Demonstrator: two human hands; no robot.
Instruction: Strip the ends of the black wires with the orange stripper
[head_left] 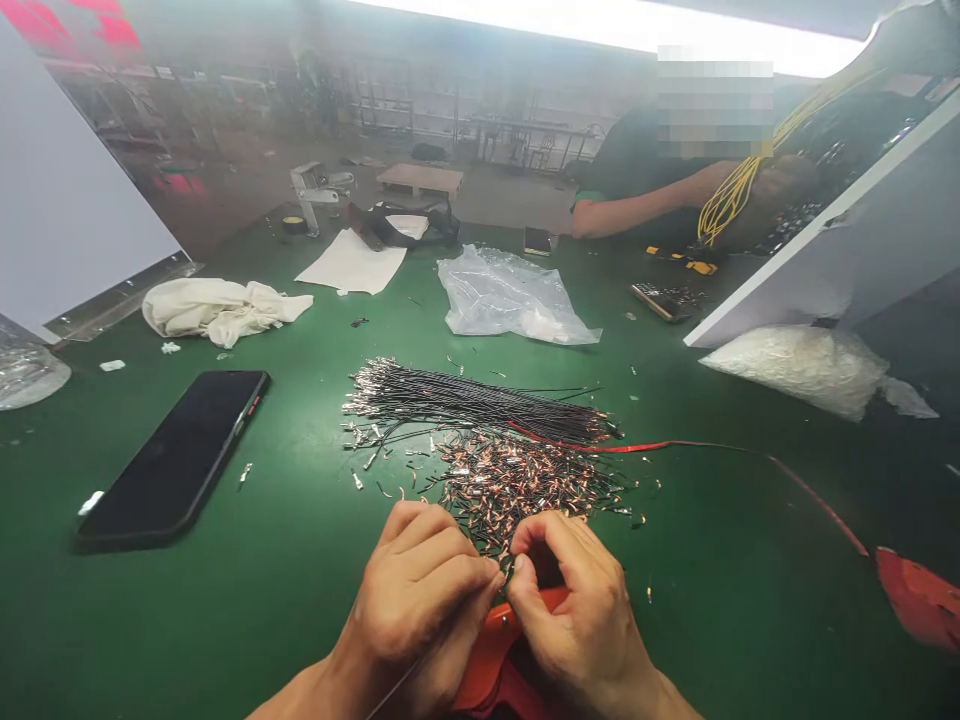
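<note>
The left hand [424, 585] has its thumb and index finger pressed together on a thin wire [395, 686], which trails from the hand toward the near edge. The right hand [581, 595] is directly opposite, thumb and index tips close together; whether they clamp anything cannot be told. An orange tool [484, 655] is located below, between both hands. Beyond them, scraps [525, 480] are heaped on the table [300, 480], adjoining the wire bundle [465, 398].

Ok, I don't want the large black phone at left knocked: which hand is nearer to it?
Left. The left hand is to the right of the black phone, apart from it; the right hand is farther right, on the left hand's far side.
</note>
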